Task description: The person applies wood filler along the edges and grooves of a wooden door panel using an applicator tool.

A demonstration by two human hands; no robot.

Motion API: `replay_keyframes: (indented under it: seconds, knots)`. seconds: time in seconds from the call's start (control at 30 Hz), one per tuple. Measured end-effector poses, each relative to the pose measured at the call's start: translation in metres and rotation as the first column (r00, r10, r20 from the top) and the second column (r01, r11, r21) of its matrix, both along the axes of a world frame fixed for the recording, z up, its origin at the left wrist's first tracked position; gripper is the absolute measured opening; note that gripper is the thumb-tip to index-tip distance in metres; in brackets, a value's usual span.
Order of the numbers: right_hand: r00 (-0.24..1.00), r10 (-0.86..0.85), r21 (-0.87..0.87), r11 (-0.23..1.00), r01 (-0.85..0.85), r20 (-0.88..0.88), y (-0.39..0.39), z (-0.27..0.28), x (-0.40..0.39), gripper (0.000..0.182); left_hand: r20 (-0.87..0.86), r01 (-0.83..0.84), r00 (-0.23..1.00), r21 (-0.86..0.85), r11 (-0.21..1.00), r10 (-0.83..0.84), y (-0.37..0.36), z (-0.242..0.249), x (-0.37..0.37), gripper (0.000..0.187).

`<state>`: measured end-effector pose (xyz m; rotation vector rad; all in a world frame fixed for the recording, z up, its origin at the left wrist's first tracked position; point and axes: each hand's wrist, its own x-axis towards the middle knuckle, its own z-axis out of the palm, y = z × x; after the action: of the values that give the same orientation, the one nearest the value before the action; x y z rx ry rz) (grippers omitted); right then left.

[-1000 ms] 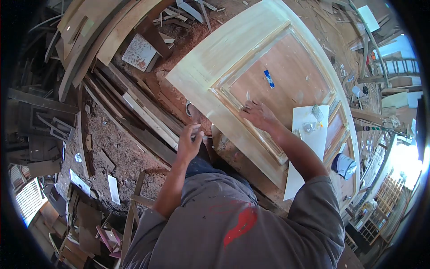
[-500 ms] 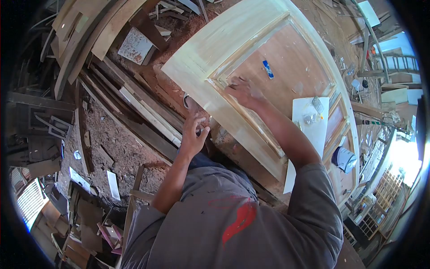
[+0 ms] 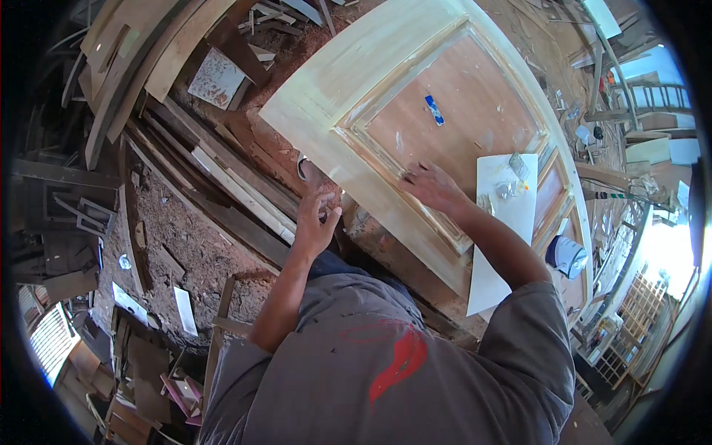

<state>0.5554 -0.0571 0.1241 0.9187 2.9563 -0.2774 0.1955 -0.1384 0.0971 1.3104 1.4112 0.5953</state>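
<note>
My right hand [image 3: 434, 187] is on the wooden door [image 3: 311, 111], palm down at the raised moulding [image 3: 378, 157] that runs along the edge nearest me, partway between the left corner and the white sheet [image 3: 489, 245]. Its fingers are bent, and I cannot tell whether they are closed on anything small underneath. My left hand [image 3: 317, 222] is off the door, just outside that same near edge; its fingers are curled, with the thumb standing apart from them.

The door lies face up in front of me. On its large inset panel [image 3: 460, 81], a blue-and-white packet [image 3: 434, 110] sits beyond my right hand, towards the far end. The white sheet lies slantwise to the right of that hand, its pointed lower corner reaching the near edge. Small clear plastic bags [image 3: 507, 188] rest on its upper part. Past the sheet is a smaller framed panel [image 3: 549, 190], and a white-and-blue tub [image 3: 569, 257] stands towards the door's right end.

Beyond the left corner, long boards [image 3: 241, 189] are laid along the dirt floor [image 3: 189, 237], and a speckled white board [image 3: 216, 78] leans among the scraps. My grey shirt [image 3: 334, 371] has a red mark on the front.
</note>
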Motion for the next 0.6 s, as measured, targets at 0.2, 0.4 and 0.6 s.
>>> replay_keyframes:
  seconds: [0.2,0.4,0.6]
  knots:
    - [0.997,-0.030,0.028,0.999,0.027,0.074,-0.048,0.009,0.036,0.016,0.021,0.002,1.000,0.043,0.999,-0.003,0.003,-0.005,0.009,0.045]
    - [0.982,-0.091,-0.039,0.994,0.099,0.166,-0.098,0.014,0.069,0.016,0.000,0.022,1.000,0.138,0.990,-0.022,0.003,-0.005,0.015,0.043]
    - [0.886,-0.459,-0.122,0.878,0.463,0.063,-0.149,0.014,0.090,0.014,-0.035,0.060,0.998,0.150,0.987,-0.055,0.006,-0.002,0.014,0.038]
